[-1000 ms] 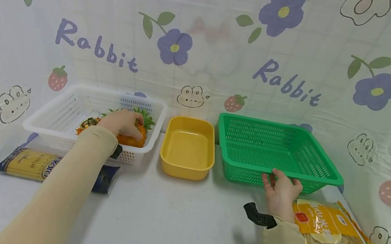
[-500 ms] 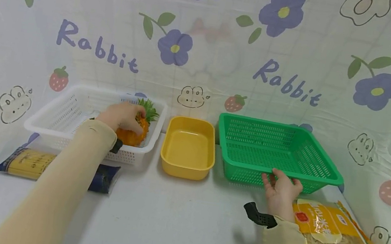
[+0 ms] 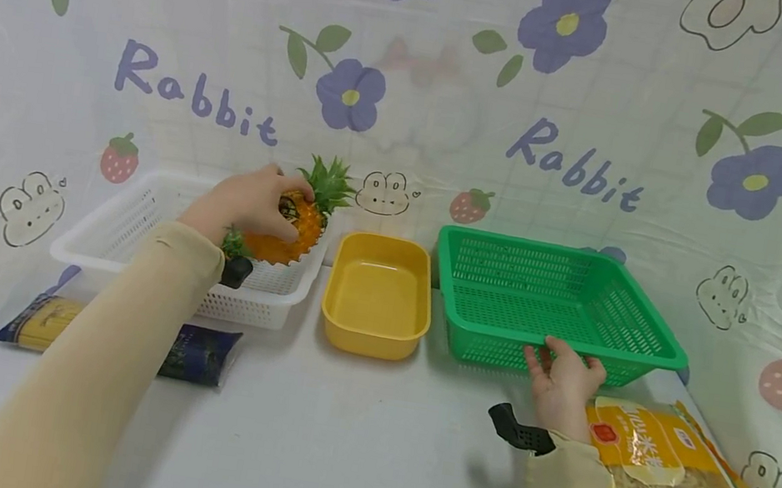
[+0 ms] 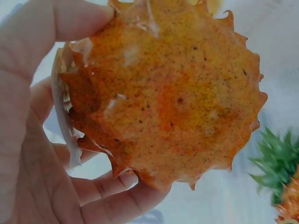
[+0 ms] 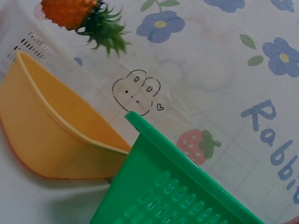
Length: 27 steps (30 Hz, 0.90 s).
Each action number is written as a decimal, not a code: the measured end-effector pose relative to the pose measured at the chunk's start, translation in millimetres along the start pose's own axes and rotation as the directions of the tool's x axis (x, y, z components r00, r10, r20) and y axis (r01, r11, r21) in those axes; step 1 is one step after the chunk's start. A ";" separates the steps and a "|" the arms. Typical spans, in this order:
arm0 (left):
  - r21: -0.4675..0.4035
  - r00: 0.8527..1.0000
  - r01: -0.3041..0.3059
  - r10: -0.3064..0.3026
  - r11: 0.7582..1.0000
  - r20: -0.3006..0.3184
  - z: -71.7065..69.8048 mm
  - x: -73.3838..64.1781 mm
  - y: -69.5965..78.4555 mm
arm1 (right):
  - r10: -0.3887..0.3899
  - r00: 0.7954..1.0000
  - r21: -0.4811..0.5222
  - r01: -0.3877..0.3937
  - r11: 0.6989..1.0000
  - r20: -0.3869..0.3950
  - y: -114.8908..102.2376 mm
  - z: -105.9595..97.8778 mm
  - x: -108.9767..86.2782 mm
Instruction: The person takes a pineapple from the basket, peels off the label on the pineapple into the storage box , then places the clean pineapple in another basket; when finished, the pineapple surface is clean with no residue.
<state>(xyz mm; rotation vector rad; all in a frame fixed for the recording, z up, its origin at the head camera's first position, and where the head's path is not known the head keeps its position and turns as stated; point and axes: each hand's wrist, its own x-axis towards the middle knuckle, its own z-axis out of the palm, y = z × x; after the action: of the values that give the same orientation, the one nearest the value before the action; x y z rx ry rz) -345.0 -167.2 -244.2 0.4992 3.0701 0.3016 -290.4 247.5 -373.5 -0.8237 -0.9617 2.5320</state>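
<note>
My left hand (image 3: pixel 249 202) grips a small orange pineapple (image 3: pixel 298 226) with green leaves, raised over the right end of the white basket (image 3: pixel 256 308). In the left wrist view, thumb and fingers wrap the near side of the spiky pineapple (image 4: pixel 187 102), its round base toward the camera. Lower down in the basket lies another pineapple (image 4: pixel 275 158), mostly hidden by the hand and sleeve in the head view. At the front rim of the green basket (image 3: pixel 482 346), my right hand (image 3: pixel 566 392) holds the edge, one finger over it and others against the outer wall.
Between the two baskets stands a yellow tub (image 3: pixel 370 342). A pack of spaghetti (image 3: pixel 200 355) lies before the white basket, partly under the left sleeve. Right of the right hand lies a yellow food bag (image 3: pixel 662 462). A patterned cloth (image 3: pixel 417 71) hangs behind.
My left hand has gripped the pineapple and lifted it from inside the white basket, up and slightly right. The right hand and the green basket have stayed put.
</note>
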 end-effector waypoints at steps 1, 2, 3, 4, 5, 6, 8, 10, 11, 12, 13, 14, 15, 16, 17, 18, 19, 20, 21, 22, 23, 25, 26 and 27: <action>0.005 1.000 -0.023 0.023 1.000 -0.005 -1.2 -0.8 3.7 | -0.003 1.000 0.000 0.003 1.000 -0.001 -0.1 -0.2 0.1; 0.010 0.999 -0.044 0.044 0.999 -0.008 -1.9 -1.8 7.6 | -0.004 1.000 0.000 0.004 1.000 -0.002 -0.1 -0.4 0.2; 0.009 0.998 -0.060 0.060 0.998 -0.011 -2.3 -2.9 11.4 | -0.006 1.000 -0.001 0.005 1.000 -0.003 -0.2 -0.5 0.0; 0.009 0.997 -0.081 0.081 0.997 -0.012 -2.2 -3.9 14.9 | -0.007 1.000 -0.002 0.007 1.000 -0.003 -0.3 -0.7 -0.1; 0.007 0.995 -0.101 0.101 0.995 -0.013 -1.9 -5.2 18.4 | -0.007 1.000 -0.003 0.007 1.000 -0.002 -0.4 -0.8 -0.4; 0.002 0.993 -0.117 0.117 0.993 -0.011 -1.4 -6.7 21.9 | -0.004 1.000 -0.001 0.004 1.000 -0.001 -0.6 -0.9 -0.8; -0.010 0.989 -0.147 0.146 0.989 -0.005 -0.2 -10.3 28.6 | 0.002 1.000 -0.001 -0.002 1.000 0.004 -1.1 -0.7 -1.6; -0.015 0.984 -0.179 0.179 0.984 0.000 0.7 -14.7 34.4 | 0.007 1.000 0.003 -0.007 1.000 0.007 -1.7 -0.1 -2.4; -0.019 0.982 -0.190 0.190 0.982 0.003 1.3 -17.2 37.4 | 0.010 1.000 0.007 -0.010 1.000 0.009 -1.9 0.2 -3.0; -0.022 0.980 -0.201 0.201 0.979 0.003 2.3 -19.5 39.9 | 0.013 1.000 0.010 -0.013 1.000 0.010 -2.1 0.5 -3.4; -0.029 0.976 -0.216 0.216 0.976 0.004 3.4 -21.8 42.2 | 0.012 1.000 0.009 -0.013 1.000 0.010 -2.3 0.8 -3.8; -0.033 0.973 -0.231 0.231 0.972 0.002 4.8 -24.2 44.2 | 0.012 1.000 0.009 -0.012 1.000 0.009 -2.5 1.0 -4.1; -0.040 0.970 -0.244 0.244 0.969 0.000 6.1 -26.7 46.0 | 0.012 1.000 0.009 -0.012 1.000 0.008 -2.6 1.2 -4.3; -0.046 0.966 -0.259 0.260 0.965 -0.003 7.7 -29.2 47.5 | 0.013 1.000 0.008 -0.013 1.000 0.008 -2.6 1.2 -4.5; -0.052 0.961 -0.275 0.275 0.960 -0.006 9.6 -31.4 48.8 | 0.015 1.000 0.008 -0.015 1.000 0.009 -2.7 1.1 -4.5; -0.057 0.955 -0.295 0.295 0.954 -0.010 11.5 -33.7 49.9 | 0.015 1.000 0.008 -0.015 1.000 0.010 -2.8 1.1 -4.5; -0.056 0.948 -0.317 0.317 0.947 -0.014 13.4 -36.0 51.3 | 0.016 1.000 0.011 -0.016 1.000 0.012 -2.9 1.1 -4.2; -0.054 0.941 -0.340 0.339 0.939 -0.018 15.3 -38.4 52.6 | 0.018 1.000 0.013 -0.018 1.000 0.014 -3.1 0.9 -4.1; -0.054 0.933 -0.359 0.358 0.932 -0.022 17.3 -40.7 54.0 | 0.019 1.000 0.014 -0.019 1.000 0.016 -3.2 0.7 -3.7; -0.050 0.925 -0.380 0.379 0.924 -0.026 19.4 -43.1 55.6 | 0.021 1.000 0.017 -0.021 1.000 0.018 -3.4 0.5 -3.4; -0.043 0.917 -0.399 0.398 0.916 -0.031 21.5 -45.4 57.2 | 0.022 1.000 0.018 -0.022 1.000 0.019 -3.6 0.4 -3.1; -0.042 0.899 -0.437 0.436 0.898 -0.038 25.6 -50.5 61.2 | 0.023 1.000 0.019 -0.024 1.000 0.019 -4.0 0.1 -2.6; -0.044 0.890 -0.455 0.453 0.890 -0.041 27.9 -52.9 62.9 | 0.025 1.000 0.017 -0.025 1.000 0.017 -4.1 -0.1 -2.4; -0.041 0.884 -0.468 0.466 0.883 -0.042 30.2 -55.7 64.9 | 0.025 1.000 0.018 -0.025 1.000 0.017 -4.4 -0.1 -2.1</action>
<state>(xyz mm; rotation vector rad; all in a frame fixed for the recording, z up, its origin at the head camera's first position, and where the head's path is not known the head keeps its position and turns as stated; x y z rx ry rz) -270.4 -118.7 -262.1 1.2451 2.9156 0.3925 -288.4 249.7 -369.7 -0.8155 -0.9375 2.5692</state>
